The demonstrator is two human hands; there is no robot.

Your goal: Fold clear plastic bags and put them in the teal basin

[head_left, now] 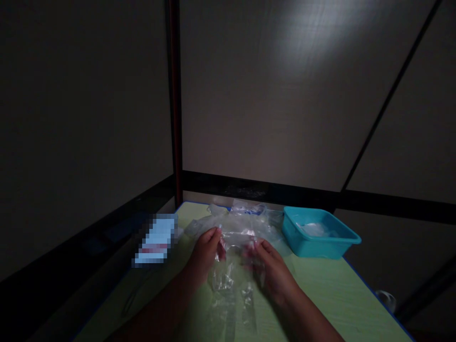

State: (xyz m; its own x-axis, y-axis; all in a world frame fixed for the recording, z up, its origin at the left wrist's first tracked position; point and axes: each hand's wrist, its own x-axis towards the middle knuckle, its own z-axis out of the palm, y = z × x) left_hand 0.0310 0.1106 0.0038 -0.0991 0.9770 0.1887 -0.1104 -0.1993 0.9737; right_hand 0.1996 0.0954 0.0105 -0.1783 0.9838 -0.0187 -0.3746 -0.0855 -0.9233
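Note:
Both hands hold a piece of clear plastic film or bag (235, 237) above a pale green table (331, 294). My left hand (205, 251) has its fingers curled and pinched on the left end of the clear piece. My right hand (268, 266) grips its right end, fingers closed. More crumpled clear plastic (228, 285) hangs and lies under the hands. A heap of clear plastic bags (245, 213) sits just beyond them at the table's far edge.
A teal plastic tub (320, 244) with something clear inside stands at the far right of the table. A blurred-out light blue patch (156, 240) lies at the table's left edge. Dark walls close in behind and to the left.

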